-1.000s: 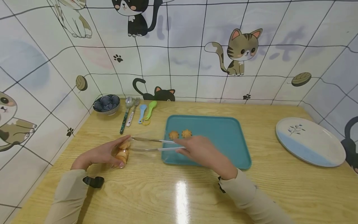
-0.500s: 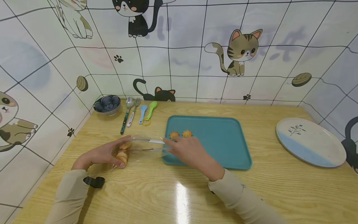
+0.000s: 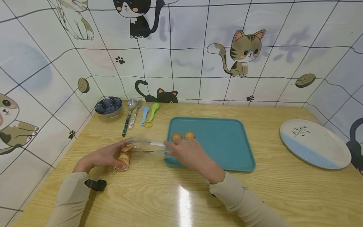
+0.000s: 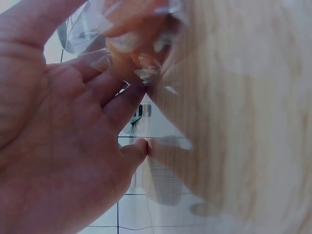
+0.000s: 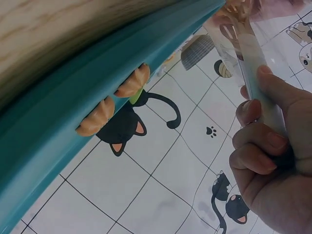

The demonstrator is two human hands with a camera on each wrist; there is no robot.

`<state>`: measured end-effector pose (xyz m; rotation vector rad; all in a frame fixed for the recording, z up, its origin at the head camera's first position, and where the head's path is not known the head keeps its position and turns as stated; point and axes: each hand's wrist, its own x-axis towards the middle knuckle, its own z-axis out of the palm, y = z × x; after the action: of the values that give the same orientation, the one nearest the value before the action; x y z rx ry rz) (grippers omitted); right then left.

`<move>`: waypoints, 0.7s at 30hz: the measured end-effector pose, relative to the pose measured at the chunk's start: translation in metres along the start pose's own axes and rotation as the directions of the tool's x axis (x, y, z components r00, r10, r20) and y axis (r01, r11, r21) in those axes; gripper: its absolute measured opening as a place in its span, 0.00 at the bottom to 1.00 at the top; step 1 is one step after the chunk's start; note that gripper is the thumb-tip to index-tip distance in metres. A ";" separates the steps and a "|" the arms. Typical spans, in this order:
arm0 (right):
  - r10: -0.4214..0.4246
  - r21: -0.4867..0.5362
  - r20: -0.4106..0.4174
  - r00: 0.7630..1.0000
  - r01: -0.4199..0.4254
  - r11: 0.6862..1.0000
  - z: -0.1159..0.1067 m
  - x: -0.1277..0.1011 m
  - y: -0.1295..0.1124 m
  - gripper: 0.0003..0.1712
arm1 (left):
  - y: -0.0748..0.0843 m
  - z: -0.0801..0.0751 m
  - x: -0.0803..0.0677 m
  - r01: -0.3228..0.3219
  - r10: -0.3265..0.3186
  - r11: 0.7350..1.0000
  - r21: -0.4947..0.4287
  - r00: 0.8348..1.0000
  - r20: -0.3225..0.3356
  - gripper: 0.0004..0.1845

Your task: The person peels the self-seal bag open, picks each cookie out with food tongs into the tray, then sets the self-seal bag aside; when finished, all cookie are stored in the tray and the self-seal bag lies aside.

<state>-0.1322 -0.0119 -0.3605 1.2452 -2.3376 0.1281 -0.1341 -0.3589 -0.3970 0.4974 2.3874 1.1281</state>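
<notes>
My left hand (image 3: 103, 156) holds a clear plastic bag (image 3: 147, 158) on the table, thumb and fingers on either side of several round cookies (image 3: 124, 157) at its closed end. In the left wrist view the bag's crinkled film (image 4: 168, 14) sits between thumb and fingers. My right hand (image 3: 194, 154) grips white-handled tongs (image 3: 157, 144), whose arms reach left inside the bag; in the right wrist view the fingers curl round the tongs' handle (image 5: 263, 92). Whether the tips pinch a cookie cannot be made out. Two ridged cookies (image 3: 189, 135) lie on the teal tray (image 3: 221, 138).
Behind the left hand stand a bowl (image 3: 108, 106) of dark blue pieces, a spoon (image 3: 129, 116), a fork (image 3: 135, 114) and small blue (image 3: 144, 115) and green (image 3: 153, 111) utensils. An oval plate (image 3: 314, 143) lies far right. A cat-patterned wall covering (image 3: 190, 63) encloses the table.
My right hand has moved left over the tray's near-left corner, pushing the tongs farther into the bag, then nearly stopped. The left hand and the two tray cookies have stayed put.
</notes>
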 end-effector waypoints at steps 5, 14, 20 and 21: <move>0.020 0.011 0.038 0.999 -0.021 1.000 -0.001 0.002 -0.003 0.20 | -0.001 0.000 0.001 -0.049 0.052 0.996 -0.077 0.998 0.031 0.54; 0.056 0.098 0.120 0.991 -0.068 0.993 -0.006 0.002 -0.001 0.20 | 0.003 0.000 0.001 -0.034 0.034 0.999 0.010 0.999 -0.012 0.56; 0.061 0.110 0.124 0.990 -0.074 0.991 -0.009 0.001 0.000 0.21 | 0.003 0.001 -0.001 -0.009 0.009 1.000 0.007 1.000 -0.016 0.57; 0.062 0.107 0.128 0.990 -0.076 0.991 -0.008 0.002 -0.001 0.21 | 0.003 0.001 -0.002 -0.007 0.007 1.000 0.012 1.000 -0.016 0.57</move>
<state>-0.1294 -0.0110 -0.3525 1.2579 -2.5129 0.2123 -0.1321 -0.3578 -0.3950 0.5026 2.4090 1.1262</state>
